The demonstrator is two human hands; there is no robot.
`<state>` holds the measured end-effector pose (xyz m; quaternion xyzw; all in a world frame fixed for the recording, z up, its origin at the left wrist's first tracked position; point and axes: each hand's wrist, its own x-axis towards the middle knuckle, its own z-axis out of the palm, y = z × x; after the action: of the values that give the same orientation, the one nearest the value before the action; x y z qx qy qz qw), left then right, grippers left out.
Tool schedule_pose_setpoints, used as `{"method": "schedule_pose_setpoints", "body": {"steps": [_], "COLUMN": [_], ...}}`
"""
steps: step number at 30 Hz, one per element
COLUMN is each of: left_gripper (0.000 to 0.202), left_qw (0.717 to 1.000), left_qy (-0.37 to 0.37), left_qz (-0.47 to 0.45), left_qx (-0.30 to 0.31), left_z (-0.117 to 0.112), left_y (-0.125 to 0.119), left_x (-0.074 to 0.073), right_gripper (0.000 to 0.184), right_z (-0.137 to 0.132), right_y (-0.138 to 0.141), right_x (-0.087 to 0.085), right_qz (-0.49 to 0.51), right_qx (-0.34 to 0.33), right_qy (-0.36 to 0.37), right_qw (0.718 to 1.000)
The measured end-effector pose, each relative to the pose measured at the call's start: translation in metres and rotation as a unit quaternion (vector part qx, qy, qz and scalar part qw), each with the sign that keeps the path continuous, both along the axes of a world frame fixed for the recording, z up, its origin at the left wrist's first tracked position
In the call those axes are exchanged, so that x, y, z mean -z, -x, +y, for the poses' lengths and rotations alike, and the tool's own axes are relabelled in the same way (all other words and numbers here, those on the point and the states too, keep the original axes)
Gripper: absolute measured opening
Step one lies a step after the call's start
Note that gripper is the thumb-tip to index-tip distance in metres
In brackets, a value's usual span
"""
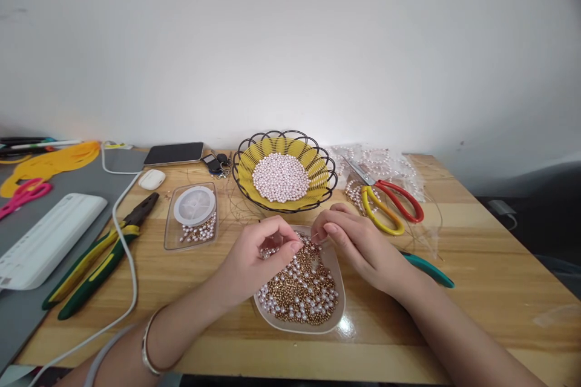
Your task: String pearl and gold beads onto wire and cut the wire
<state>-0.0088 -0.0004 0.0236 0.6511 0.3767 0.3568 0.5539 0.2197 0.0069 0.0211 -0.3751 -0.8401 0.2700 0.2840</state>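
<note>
Above a cream tray (pixel 341 305) of mixed pearl and gold beads (pixel 302 290), my two hands work close together. My left hand (pixel 256 260) is closed in a pinch of thumb and forefinger; what lies between the tips is too small to make out. A fine thread (pixel 316 234) shows at the fingertips of my right hand (pixel 356 245), which is curled and pinching it. Both hands hide the far part of the tray. Just behind them stands a yellow and black basket (pixel 240 163) with pale pearl beads (pixel 281 177).
Left of the tray are a clear box (pixel 170 236) with a spool (pixel 195 205), green-yellow pliers (pixel 97 257), a white cable (pixel 131 266) and a phone (pixel 173 153). To the right lie red-yellow scissors (pixel 381 196), bagged bead strands (pixel 390 163) and a teal handle (pixel 431 269).
</note>
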Motion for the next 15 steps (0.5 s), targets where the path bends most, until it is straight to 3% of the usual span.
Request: {"method": "schedule_pose_setpoints", "body": {"steps": [5, 11, 15], "left_gripper": [0.014, 0.014, 0.014], "left_qw": [1.0, 1.0, 1.0], "left_qy": [0.006, 0.003, 0.0], "left_qz": [0.001, 0.004, 0.004], "left_qx": [-0.002, -0.004, -0.006], "left_z": [0.0007, -0.0002, -0.0002], "left_y": [-0.0001, -0.0008, -0.0012], "left_x": [0.0002, 0.0007, -0.0005], "right_gripper": [0.046, 0.051, 0.049], "right_z": [-0.0001, -0.0006, -0.001], "right_y": [0.0012, 0.0023, 0.0024], "right_x": [-0.0035, -0.0038, -0.0003], "right_qz": [-0.025, -0.029, -0.024], "right_qx": [0.018, -0.012, 0.007], "right_qy": [-0.033, -0.023, -0.012], "right_qw": [0.999, 0.999, 1.0]}}
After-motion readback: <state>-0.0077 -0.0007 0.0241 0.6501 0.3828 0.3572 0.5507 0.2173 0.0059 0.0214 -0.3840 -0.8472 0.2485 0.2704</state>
